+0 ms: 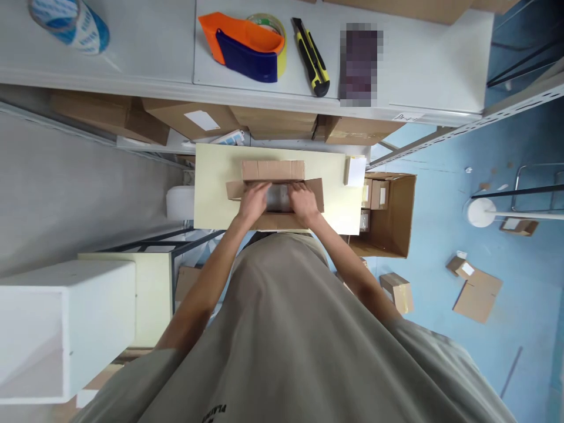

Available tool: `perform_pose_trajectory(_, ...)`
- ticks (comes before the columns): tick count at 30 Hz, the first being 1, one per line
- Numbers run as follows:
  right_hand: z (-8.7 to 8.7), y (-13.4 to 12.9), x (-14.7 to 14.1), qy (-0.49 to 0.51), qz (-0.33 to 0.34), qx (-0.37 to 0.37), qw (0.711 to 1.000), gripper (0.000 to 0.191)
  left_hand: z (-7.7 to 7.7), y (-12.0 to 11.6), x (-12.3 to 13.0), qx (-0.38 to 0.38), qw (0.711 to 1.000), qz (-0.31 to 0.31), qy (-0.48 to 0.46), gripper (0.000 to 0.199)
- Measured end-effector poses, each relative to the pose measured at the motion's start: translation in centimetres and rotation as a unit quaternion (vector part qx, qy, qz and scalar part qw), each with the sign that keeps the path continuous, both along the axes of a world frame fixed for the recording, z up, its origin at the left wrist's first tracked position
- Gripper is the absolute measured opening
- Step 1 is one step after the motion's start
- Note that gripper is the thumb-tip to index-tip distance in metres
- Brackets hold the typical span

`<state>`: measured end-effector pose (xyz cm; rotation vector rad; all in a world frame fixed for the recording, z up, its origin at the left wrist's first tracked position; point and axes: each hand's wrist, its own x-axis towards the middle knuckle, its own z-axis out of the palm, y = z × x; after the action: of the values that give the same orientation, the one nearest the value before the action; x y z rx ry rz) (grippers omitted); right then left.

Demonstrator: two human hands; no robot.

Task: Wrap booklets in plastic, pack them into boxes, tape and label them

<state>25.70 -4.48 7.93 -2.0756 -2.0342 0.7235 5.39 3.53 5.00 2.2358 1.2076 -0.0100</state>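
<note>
An open cardboard box [273,170] lies on the pale yellow tabletop [211,188], its flaps spread outward on all sides. Inside it shows something greyish and clear, like plastic wrapping [278,198]; its kind I cannot make out. My left hand [254,202] is at the box's left end, fingers bent over its far inner edge. At the right end, my right hand [303,202] is bent in the same way, thumb toward the middle. Both hands touch the box, and their fingertips are partly hidden inside it.
A white small box [355,171] sits at the table's right edge. Beside the table stands a large open carton [396,217] holding smaller boxes. On the shelf above lie an orange-and-blue tape dispenser [247,47], a yellow-black utility knife [311,57] and a blue-white tape roll [70,26].
</note>
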Motion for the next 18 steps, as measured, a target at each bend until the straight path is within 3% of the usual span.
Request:
perform_pose_trajectory(2, 0.3, -2.9, 1.8, 0.007, -0.065, 0.053, 0.996, 0.043, 0.7, -0.9, -3.3, 0.043, 0.99, 0.118, -0.066, 0.054)
perform_pose_trajectory(4, -0.1, -5.6, 3.9, 0.023, -0.209, 0.119, 0.97, 0.05, 0.3, -1.0, -6.3, 0.049, 0.957, 0.272, -0.093, 0.06)
perform_pose_trajectory(6, -1.1, -7.7, 5.7, 0.083, -0.314, 0.118, 0.938, 0.063, -1.4, -0.5, -8.4, -0.023, 0.915, 0.384, -0.119, 0.066)
perform_pose_trajectory(7, -1.8, -8.4, 6.3, 0.132, -0.346, 0.098, 0.924, 0.07, -2.5, -0.2, -9.1, -0.077, 0.899, 0.408, -0.138, 0.063)
perform_pose_trajectory(10, -3.2, -9.2, 6.9, 0.275, -0.378, 0.029, 0.884, 0.075, -5.3, 0.7, -10.0, -0.187, 0.871, 0.406, -0.203, 0.055)
perform_pose_trajectory(12, -3.4, -9.2, 6.5, 0.322, -0.378, 0.02, 0.868, 0.07, -6.0, 0.8, -10.4, -0.188, 0.872, 0.389, -0.23, 0.052)
perform_pose_trajectory(15, -2.7, -9.0, 5.7, 0.336, -0.37, 0.041, 0.865, 0.063, -5.0, 0.6, -11.0, -0.143, 0.896, 0.351, -0.231, 0.04)
perform_pose_trajectory(18, -1.6, -8.9, 5.1, 0.302, -0.355, 0.049, 0.883, 0.063, -2.8, 0.6, -11.1, -0.082, 0.926, 0.305, -0.208, 0.029)
